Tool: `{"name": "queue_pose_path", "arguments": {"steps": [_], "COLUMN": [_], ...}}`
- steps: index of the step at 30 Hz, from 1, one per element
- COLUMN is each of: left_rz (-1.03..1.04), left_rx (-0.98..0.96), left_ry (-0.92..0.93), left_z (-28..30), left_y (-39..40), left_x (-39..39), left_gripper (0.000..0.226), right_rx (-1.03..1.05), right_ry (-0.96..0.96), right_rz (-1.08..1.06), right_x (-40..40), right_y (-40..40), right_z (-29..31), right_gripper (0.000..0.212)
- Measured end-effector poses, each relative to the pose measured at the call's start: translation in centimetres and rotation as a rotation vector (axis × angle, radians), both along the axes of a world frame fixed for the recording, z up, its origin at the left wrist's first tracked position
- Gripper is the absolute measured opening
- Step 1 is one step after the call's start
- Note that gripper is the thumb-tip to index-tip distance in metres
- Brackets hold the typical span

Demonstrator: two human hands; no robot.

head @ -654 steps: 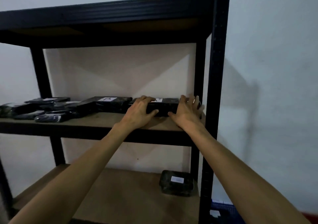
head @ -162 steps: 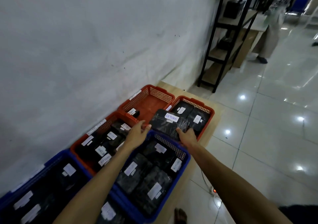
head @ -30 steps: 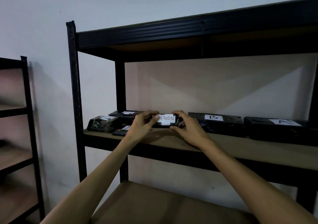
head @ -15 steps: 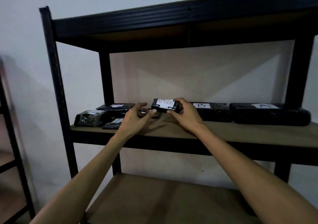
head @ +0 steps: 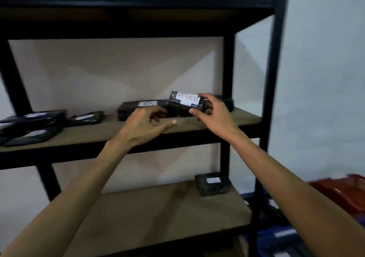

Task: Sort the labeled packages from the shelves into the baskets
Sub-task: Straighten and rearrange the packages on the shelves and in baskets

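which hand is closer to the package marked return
Right. The right hand pinches the RETURN package at its right end, lifted off the shelf. The left hand hangs apart from it, lower left, holding nothing.

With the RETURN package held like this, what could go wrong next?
1. Only the right hand pinches the RETURN package, by one end; the left hand is off it, so it may slip.
2. The held package hangs close above the package behind it and may knock it.
3. The baskets are at the frame's blurred edge, so the wrong one is possible.
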State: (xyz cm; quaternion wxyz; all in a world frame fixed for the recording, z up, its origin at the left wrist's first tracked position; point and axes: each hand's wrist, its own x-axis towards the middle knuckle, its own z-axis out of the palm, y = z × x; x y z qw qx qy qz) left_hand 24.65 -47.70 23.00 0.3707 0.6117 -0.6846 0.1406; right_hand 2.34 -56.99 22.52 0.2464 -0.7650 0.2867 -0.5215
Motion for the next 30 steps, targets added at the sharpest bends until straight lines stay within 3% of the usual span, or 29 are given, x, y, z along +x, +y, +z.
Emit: {"name": "queue_pose_path", "arguments": {"steps": [5, 9, 14, 30], "left_rz": [-0.201, -0.340, -0.421, -0.683], "left_rx": [-0.051, -0.059, 0.076, 0.481], "left_ry": [-0.043, -0.015, -0.001, 0.057], "left_z": [-1.1, -3.3, -7.0, -22.3], "left_y": [-2.8, -4.8, -8.4, -18.9], "left_x": [-12.1, -22.6, -34.2, -58.6], "left_gripper": [0.056, 0.040, 0.050, 0.048], "right_rx": [0.066, 0.153, 0.255, 0.541], "right_ry": [-0.079, -0.039, 0.002, 0.221], "right_rz": [-0.113, -0.271, -0.431, -0.678], "right_x": [-13.7, -25.6, -38.0, -62.8], "right_y": [0.7, 1.7, 2.8, 0.5], "right_z": [-2.1, -4.9, -9.4, -23.1], "right_gripper": [0.048, 0.046, 0.048, 0.059]}}
